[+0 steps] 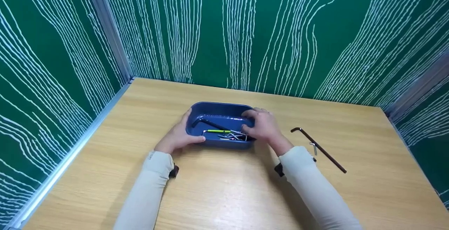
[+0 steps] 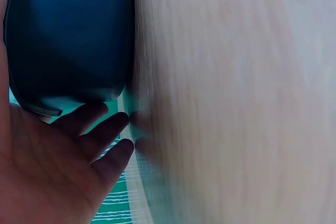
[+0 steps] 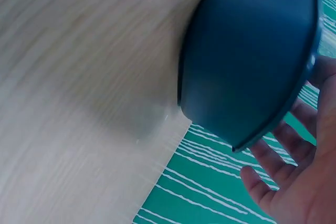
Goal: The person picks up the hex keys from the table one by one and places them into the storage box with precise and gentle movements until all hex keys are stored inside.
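Note:
Between my hands on the table is a dark blue plastic bin (image 1: pixel 224 145). My left hand (image 1: pixel 179 137) holds its left end, the thumb along the near rim and the fingers around the outer side. My right hand (image 1: pixel 265 124) grips the right end, with thumb and forefinger hooked over the rim into the bin; its other fingers spread past the far corner in the right wrist view. Inside lie a black hex key (image 1: pixel 212 123), a hex key with a yellow-green sleeve (image 1: pixel 218 131) and several small silver hex keys (image 1: pixel 233 137), partly hidden by my right hand.
To the right of the bin, a long dark brown hex key (image 1: pixel 326 154) lies on the wooden table (image 1: pixel 224 191), beside a small silver hex key (image 1: pixel 314 149). Green panels with white wavy lines (image 1: pixel 210 30) stand along the back and sides.

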`<move>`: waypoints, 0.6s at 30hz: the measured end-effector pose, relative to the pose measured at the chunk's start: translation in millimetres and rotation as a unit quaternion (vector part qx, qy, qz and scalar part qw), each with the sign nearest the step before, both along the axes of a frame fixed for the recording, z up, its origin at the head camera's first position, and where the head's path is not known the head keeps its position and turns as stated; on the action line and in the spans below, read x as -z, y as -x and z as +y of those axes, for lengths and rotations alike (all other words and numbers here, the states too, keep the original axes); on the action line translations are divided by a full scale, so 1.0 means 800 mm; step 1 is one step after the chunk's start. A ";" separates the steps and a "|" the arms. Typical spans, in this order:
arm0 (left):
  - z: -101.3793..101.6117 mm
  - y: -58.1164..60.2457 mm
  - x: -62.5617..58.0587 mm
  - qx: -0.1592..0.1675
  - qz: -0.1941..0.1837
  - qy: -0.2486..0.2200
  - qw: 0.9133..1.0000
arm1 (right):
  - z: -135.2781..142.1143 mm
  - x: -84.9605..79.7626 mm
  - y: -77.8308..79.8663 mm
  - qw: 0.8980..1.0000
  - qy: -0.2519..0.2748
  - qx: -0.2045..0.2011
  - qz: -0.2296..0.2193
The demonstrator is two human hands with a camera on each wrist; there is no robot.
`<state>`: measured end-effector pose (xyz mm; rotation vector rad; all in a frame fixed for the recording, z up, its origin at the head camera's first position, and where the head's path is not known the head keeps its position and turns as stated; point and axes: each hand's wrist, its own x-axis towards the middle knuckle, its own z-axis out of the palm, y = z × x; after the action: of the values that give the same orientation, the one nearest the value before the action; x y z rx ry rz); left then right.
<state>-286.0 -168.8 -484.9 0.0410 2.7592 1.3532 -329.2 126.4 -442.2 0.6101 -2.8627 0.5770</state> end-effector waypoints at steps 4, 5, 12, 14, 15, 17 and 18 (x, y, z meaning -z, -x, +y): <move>0.000 0.001 0.000 0.004 0.001 0.003 1.000 | 0.011 -0.005 0.002 1.000 0.020 0.011 -0.008; 0.000 0.001 0.000 0.004 0.000 0.003 1.000 | 0.014 -0.007 0.003 1.000 0.023 0.013 -0.008; 0.000 0.001 -0.001 0.003 -0.007 0.006 1.000 | 0.032 -0.018 0.002 0.999 0.012 0.033 -0.011; 0.000 0.001 -0.001 0.003 -0.006 0.007 1.000 | 0.037 -0.022 0.002 0.999 0.004 0.034 -0.004; -0.001 0.001 -0.001 0.003 -0.005 0.008 1.000 | 0.040 -0.024 0.002 0.999 0.003 0.034 0.001; -0.001 0.001 -0.001 -0.002 -0.005 0.007 1.000 | 0.045 -0.028 0.002 0.999 0.002 0.032 0.012; -0.001 0.001 -0.001 -0.002 -0.004 0.006 1.000 | 0.048 -0.029 0.003 0.999 0.002 0.033 0.018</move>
<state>-286.8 -169.2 -484.4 0.0300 2.7613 1.3350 -331.4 164.8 -418.6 0.5178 -2.8358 0.5567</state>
